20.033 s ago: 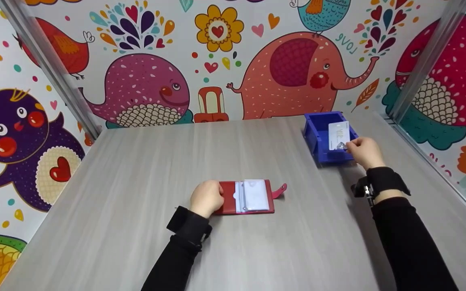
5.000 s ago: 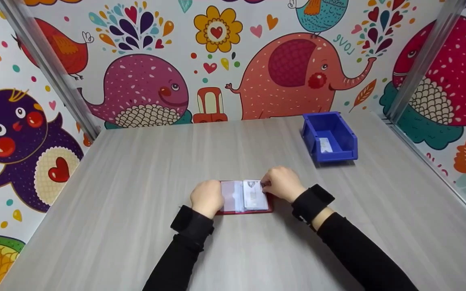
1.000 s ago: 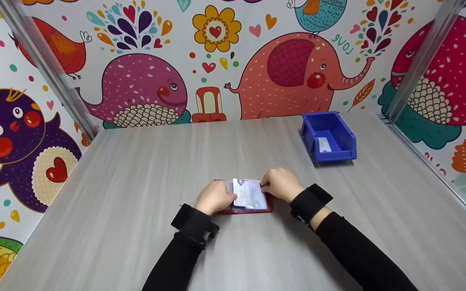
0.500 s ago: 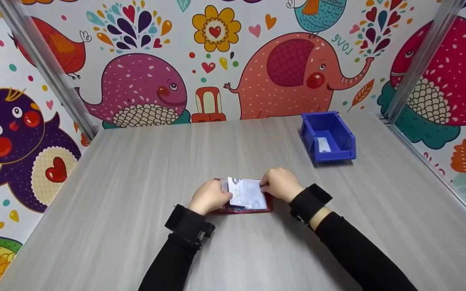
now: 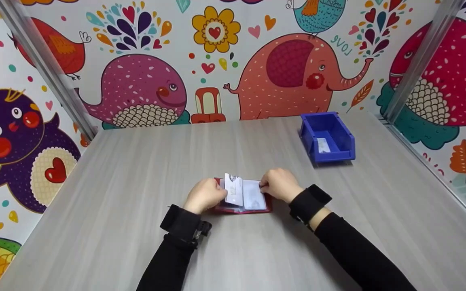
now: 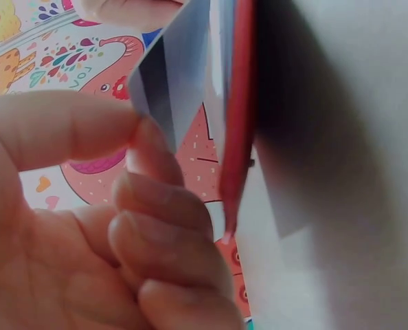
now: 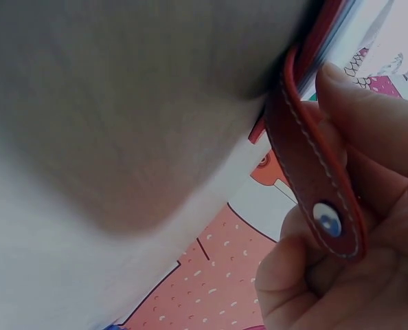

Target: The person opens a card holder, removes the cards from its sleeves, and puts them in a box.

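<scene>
A red card holder [image 5: 229,210] lies spread on the table, its pale inner sleeves [image 5: 254,195] showing on the right half. My left hand [image 5: 204,195] pinches the edge of a white card [image 5: 233,190] that stands tilted up near the fold. In the left wrist view, thumb and index finger meet at the corner of the card [image 6: 164,89], which has a dark stripe on its back. My right hand [image 5: 280,185] grips the holder's right edge between thumb and fingers. The right wrist view shows its red strap [image 7: 303,137] with a metal snap hanging beside those fingers.
At the back right of the table [image 5: 156,161] stands a blue plastic bin [image 5: 336,156] with a white card [image 5: 323,145] lying in it. Patterned wall panels [image 5: 144,24] close off the table's back and sides.
Over the last second my left hand has drawn the card leftward and lifted it on edge, uncovering the sleeves on the right. My right hand has stayed at the holder's edge.
</scene>
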Demonstrator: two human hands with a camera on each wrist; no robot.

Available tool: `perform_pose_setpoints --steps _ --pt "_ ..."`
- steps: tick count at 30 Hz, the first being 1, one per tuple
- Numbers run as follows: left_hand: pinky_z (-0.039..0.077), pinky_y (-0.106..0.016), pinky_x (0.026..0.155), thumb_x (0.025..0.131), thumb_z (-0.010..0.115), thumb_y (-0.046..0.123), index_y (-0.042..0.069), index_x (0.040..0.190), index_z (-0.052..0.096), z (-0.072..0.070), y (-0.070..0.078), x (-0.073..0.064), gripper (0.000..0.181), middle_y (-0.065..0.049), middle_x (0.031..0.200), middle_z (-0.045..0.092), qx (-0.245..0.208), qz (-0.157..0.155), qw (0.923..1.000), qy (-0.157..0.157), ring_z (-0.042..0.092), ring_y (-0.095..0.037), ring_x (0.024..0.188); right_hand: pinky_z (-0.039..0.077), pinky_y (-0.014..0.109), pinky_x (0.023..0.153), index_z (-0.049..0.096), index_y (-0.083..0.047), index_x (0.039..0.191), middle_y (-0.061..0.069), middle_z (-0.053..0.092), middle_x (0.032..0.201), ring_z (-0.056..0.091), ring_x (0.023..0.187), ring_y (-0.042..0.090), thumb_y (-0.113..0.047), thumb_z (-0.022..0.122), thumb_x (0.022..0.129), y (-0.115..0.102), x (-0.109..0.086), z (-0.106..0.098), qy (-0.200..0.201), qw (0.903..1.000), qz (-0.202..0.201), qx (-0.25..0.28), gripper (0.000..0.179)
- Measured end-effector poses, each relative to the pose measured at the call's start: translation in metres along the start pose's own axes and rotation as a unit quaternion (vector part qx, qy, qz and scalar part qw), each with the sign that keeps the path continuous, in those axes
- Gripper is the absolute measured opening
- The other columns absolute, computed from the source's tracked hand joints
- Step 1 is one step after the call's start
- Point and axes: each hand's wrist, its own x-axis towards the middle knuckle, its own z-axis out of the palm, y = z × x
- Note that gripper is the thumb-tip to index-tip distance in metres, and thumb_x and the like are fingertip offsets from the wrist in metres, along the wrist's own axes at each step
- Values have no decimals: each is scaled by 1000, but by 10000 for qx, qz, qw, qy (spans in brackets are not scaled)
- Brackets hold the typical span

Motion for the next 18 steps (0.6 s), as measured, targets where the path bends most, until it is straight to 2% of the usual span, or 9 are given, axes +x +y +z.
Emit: perform_pose_setpoints --steps 8,14,18 --pt "30 -24 45 84 59 14 19 51 39 -5 6 -3 39 7 50 40 -369 20 9992 149 40 -10 44 53 43 73 80 -9 89 5 75 89 69 82 28 -11 82 78 -1 0 -1 -55 9999 87 64 11" --pt "33 -24 48 87 59 16 19 54 42 -9 14 -5 37 7 51 41 -628 82 9976 266 42 -10 46 53 43 73 80 -9 90 5 75 90 69 83 28 -10 82 78 1 -1 -1 -82 9999 15 126 12" --pt "34 -24 48 88 59 17 18 55 46 -11 20 -5 35 8 52 42 -808 99 9961 326 41 -10 46 52 43 72 80 -9 92 6 75 90 68 82 28 -10 81 78 3 -4 -2 -69 9997 -178 166 13"
